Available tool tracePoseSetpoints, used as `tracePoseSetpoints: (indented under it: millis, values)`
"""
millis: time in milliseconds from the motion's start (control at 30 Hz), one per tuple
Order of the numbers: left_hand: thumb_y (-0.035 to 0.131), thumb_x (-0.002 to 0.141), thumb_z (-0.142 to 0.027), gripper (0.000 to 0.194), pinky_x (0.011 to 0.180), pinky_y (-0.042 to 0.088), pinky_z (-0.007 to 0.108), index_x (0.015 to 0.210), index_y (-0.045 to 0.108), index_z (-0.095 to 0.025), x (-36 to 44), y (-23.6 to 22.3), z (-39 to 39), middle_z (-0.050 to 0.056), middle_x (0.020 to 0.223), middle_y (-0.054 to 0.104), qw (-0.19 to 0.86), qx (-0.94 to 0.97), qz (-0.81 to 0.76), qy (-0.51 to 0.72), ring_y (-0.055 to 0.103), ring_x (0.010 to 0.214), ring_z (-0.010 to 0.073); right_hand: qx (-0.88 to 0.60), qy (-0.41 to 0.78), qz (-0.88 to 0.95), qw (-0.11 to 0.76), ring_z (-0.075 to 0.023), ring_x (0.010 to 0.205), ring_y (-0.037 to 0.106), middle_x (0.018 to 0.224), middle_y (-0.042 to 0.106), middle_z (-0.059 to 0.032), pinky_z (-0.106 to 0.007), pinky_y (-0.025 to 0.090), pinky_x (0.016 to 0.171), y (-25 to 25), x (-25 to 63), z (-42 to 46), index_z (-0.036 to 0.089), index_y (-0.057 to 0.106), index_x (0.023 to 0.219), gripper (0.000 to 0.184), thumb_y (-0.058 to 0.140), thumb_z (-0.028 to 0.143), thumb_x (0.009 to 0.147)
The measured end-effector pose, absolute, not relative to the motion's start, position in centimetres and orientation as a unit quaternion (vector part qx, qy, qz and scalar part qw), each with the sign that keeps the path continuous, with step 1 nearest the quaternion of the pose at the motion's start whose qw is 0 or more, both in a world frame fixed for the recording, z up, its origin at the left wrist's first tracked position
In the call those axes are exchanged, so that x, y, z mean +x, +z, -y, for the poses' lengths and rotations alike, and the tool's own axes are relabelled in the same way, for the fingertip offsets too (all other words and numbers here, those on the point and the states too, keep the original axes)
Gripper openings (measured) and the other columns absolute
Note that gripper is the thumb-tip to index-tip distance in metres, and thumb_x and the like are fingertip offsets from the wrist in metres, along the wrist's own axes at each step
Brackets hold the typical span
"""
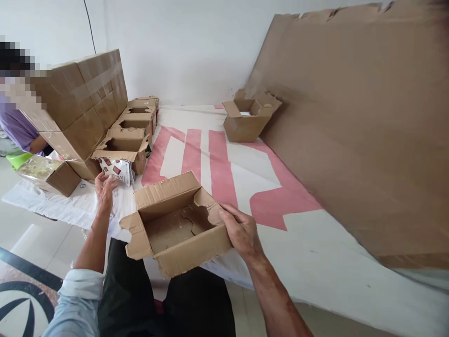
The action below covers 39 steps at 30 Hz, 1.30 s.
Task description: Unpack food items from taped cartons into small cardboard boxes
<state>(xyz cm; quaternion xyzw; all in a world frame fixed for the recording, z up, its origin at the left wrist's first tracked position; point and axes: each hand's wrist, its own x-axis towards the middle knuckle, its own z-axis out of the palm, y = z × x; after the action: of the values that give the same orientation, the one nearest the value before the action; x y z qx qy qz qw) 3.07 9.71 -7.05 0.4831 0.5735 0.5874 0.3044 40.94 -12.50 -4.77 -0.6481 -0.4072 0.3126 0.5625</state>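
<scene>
My right hand (242, 230) grips the right end of an open-topped cardboard box (196, 248), thumb over its edge. The box is tilted over the table's front edge, with its flaps spread and only a bare brown bottom showing inside. At the left, my left hand (105, 188) is raised with fingers apart and slightly bent, right by a white printed pouch (117, 171) with brown pieces pictured on it. Whether the fingertips touch the pouch I cannot tell. That pouch stands against the nearest of several open cardboard boxes (121, 145) in a row.
Large taped cartons (93, 100) stand behind the row, with a smaller carton (52, 175) at the left. Another open box (247, 126) sits at the back. A big cardboard sheet (354, 126) leans at the right. A person in a purple sleeve (17, 126) is at far left.
</scene>
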Motion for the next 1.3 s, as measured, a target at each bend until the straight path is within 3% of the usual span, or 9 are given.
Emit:
tracePoseSetpoints:
  millis: [133, 333, 500, 700, 800, 900, 1000, 1133, 1300]
  values:
    - [0.072, 0.099, -0.068, 0.059, 0.082, 0.071, 0.035, 0.14, 0.058, -0.029, 1.7, -5.7, -7.1, 0.013, 0.14, 0.076, 0.444, 0.476, -0.417, 0.634, 0.086, 0.113, 0.0285, -0.667, 0.323, 0.382, 0.552, -0.0386, 0.117, 0.08, 0.116, 0.09, -0.0084, -0.044, 0.063, 0.104, -5.0, 41.0, 12.8, 0.023, 0.091, 0.102, 0.046, 0.075, 0.061, 0.082]
    - [0.07, 0.101, -0.073, 0.063, 0.085, 0.073, 0.037, 0.146, 0.06, -0.029, 1.6, -2.9, -3.9, 0.015, 0.145, 0.079, 0.481, 0.505, -0.35, 0.625, 0.086, 0.122, 0.0316, -0.679, 0.318, 0.377, 0.545, -0.0401, 0.118, 0.081, 0.115, 0.091, -0.0088, -0.046, 0.064, 0.105, -5.2, 41.0, 13.1, 0.023, 0.091, 0.103, 0.048, 0.074, 0.061, 0.079]
    - [0.071, 0.1, -0.075, 0.066, 0.085, 0.072, 0.039, 0.147, 0.059, -0.03, 2.3, -1.6, -2.5, 0.015, 0.143, 0.081, 0.488, 0.518, -0.339, 0.616, 0.086, 0.12, 0.0316, -0.679, 0.316, 0.374, 0.547, -0.0413, 0.121, 0.081, 0.118, 0.091, -0.0095, -0.048, 0.063, 0.109, -5.6, 41.1, 13.0, 0.023, 0.091, 0.101, 0.047, 0.076, 0.062, 0.078]
    - [0.074, 0.098, -0.071, 0.066, 0.084, 0.07, 0.043, 0.147, 0.059, -0.029, 2.9, -1.3, -1.8, 0.012, 0.129, 0.083, 0.49, 0.519, -0.319, 0.623, 0.086, 0.097, 0.0271, -0.682, 0.308, 0.377, 0.546, -0.0402, 0.117, 0.082, 0.116, 0.092, -0.0094, -0.047, 0.065, 0.104, -6.1, 41.2, 13.0, 0.024, 0.092, 0.103, 0.049, 0.076, 0.064, 0.079]
    - [0.08, 0.095, -0.062, 0.061, 0.085, 0.068, 0.041, 0.141, 0.062, -0.026, 2.6, -2.5, -2.9, 0.01, 0.117, 0.082, 0.455, 0.52, -0.358, 0.628, 0.081, 0.086, 0.0222, -0.68, 0.299, 0.38, 0.551, -0.0396, 0.116, 0.082, 0.115, 0.092, -0.0097, -0.046, 0.065, 0.101, -6.2, 41.2, 13.0, 0.024, 0.093, 0.104, 0.05, 0.077, 0.066, 0.08]
    - [0.091, 0.081, -0.047, 0.058, 0.076, 0.063, 0.036, 0.127, 0.066, -0.021, 2.0, -4.1, -5.0, 0.008, 0.106, 0.078, 0.377, 0.546, -0.499, 0.558, 0.075, 0.079, 0.0204, -0.68, 0.299, 0.378, 0.552, -0.0398, 0.118, 0.082, 0.115, 0.092, -0.0097, -0.047, 0.065, 0.103, -6.3, 41.2, 12.9, 0.024, 0.093, 0.104, 0.051, 0.078, 0.066, 0.079]
    - [0.094, 0.075, -0.04, 0.074, 0.084, 0.064, 0.043, 0.139, 0.064, -0.018, 2.2, -5.0, -7.4, 0.011, 0.113, 0.077, 0.259, 0.581, -0.648, 0.419, 0.078, 0.09, 0.0278, -0.67, 0.314, 0.38, 0.555, -0.0402, 0.119, 0.082, 0.118, 0.092, -0.0099, -0.047, 0.065, 0.105, -6.4, 41.1, 12.7, 0.024, 0.093, 0.105, 0.052, 0.077, 0.067, 0.081]
    - [0.096, 0.076, -0.042, 0.116, 0.113, 0.059, 0.057, 0.172, 0.037, -0.015, 3.7, -5.2, -10.0, 0.019, 0.13, 0.079, 0.153, 0.621, -0.708, 0.299, 0.076, 0.133, 0.0445, -0.654, 0.328, 0.384, 0.564, -0.0404, 0.124, 0.082, 0.121, 0.092, -0.0099, -0.048, 0.066, 0.106, -6.7, 41.0, 12.4, 0.025, 0.094, 0.111, 0.055, 0.075, 0.07, 0.086]
    - [0.083, 0.091, -0.05, 0.117, 0.111, 0.058, 0.062, 0.179, 0.019, -0.007, 5.9, -5.1, -11.9, 0.031, 0.139, 0.076, 0.129, 0.619, -0.736, 0.24, 0.075, 0.136, 0.0525, -0.644, 0.328, 0.386, 0.574, -0.0404, 0.125, 0.082, 0.123, 0.091, -0.0101, -0.048, 0.066, 0.109, -6.7, 40.9, 12.1, 0.025, 0.094, 0.114, 0.057, 0.074, 0.072, 0.088]
